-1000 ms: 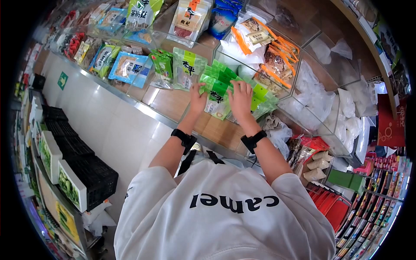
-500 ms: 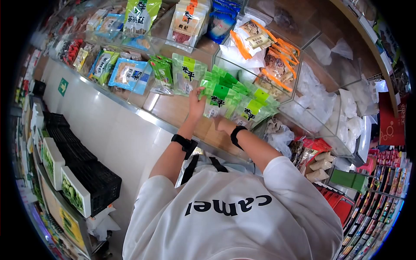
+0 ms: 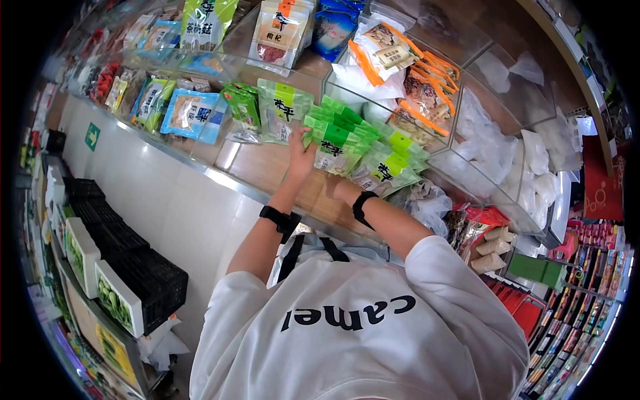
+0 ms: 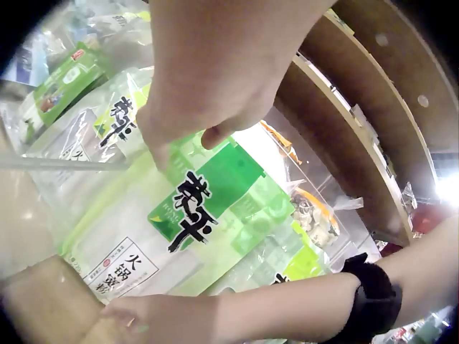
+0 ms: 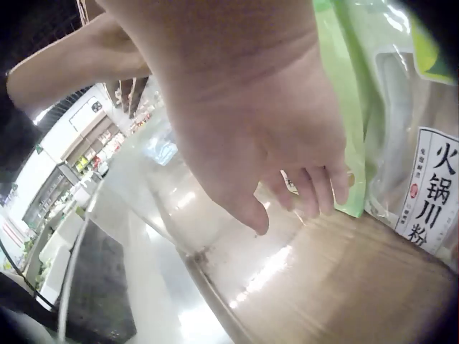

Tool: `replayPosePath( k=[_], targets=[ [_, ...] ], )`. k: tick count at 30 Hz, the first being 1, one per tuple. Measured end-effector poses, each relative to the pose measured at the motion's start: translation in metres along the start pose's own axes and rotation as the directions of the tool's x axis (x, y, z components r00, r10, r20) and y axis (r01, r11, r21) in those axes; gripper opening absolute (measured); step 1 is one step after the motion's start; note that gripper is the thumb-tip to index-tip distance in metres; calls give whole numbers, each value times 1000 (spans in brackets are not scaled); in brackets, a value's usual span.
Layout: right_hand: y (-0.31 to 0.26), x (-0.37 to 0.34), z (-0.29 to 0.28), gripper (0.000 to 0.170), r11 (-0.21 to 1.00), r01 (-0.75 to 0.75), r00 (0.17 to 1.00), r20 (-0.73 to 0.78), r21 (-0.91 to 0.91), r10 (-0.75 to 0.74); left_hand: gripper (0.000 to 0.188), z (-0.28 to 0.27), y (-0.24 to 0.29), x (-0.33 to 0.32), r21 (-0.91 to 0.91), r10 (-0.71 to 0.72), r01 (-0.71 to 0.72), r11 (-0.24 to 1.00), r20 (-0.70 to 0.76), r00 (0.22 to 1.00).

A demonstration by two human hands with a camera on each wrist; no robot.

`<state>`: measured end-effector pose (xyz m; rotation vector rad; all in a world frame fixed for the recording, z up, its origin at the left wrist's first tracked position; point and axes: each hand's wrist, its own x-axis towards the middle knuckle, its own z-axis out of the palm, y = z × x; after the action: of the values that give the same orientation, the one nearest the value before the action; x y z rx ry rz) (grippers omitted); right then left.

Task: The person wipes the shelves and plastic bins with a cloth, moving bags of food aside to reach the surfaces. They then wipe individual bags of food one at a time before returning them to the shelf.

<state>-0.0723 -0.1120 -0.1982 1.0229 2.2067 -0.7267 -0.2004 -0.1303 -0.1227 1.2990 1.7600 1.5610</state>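
Right hand (image 5: 265, 132) has dropped beside the green pouch (image 4: 208, 218) (fingers loosely bent, perhaps).

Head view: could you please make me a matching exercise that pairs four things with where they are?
Things:
1. left hand
2. right hand
3. orange-edged bags
4. black crates

Places:
A. inside a clear-walled bin
B. by a green packet's bottom edge
C. across the pale floor, toward the view's left
D. at a green packet's top

Pairs: 1-D, 2-B, 3-A, 4-C
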Motion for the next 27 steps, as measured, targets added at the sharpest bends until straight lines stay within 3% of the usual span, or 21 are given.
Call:
replayPosePath(
  k=[4,6,7,10,12,16,17,19,21,25,27],
  targets=[
    [1,-38,-16,38,988,145,989,-4,-51,-146,42,2,8,-5,104,100,-96,990,-31,995],
    [13,-62,-22,37,979,196,972,-141,55,-187,39,2,22,-12,157,97,-83,984,-82,992],
    [18,-74,-30,37,980,192,973,-139,57,-183,39,3,25,-16,154,94,-81,985,-79,992],
    [35,-94,-41,34,993,115,993,-18,-32,-116,36,10,31,-28,198,-8,17,980,-49,999],
    [48,-103,-40,33,976,148,987,78,-161,-137,34,22,33,-35,37,-220,217,975,116,969],
    [105,-64,20,32,985,139,972,205,-98,-117,32,41,28,-48,119,-144,124,985,178,973],
    [110,-60,27,31,969,156,974,193,-190,-119,33,44,26,-49,123,-135,113,986,186,973],
    [111,-59,27,29,943,176,975,184,-282,-126,34,46,23,-49,130,-128,105,986,189,974],
    [110,-57,28,29,931,126,970,241,-344,-42,37,47,20,-49,117,-19,3,993,132,991],
    [115,-71,19,34,945,93,972,236,-314,-17,42,42,14,-45,88,-66,54,995,146,987],
    [116,-97,4,27,737,248,963,243,-629,-116,48,37,12,-45,86,-40,23,996,192,981]
  ],
)
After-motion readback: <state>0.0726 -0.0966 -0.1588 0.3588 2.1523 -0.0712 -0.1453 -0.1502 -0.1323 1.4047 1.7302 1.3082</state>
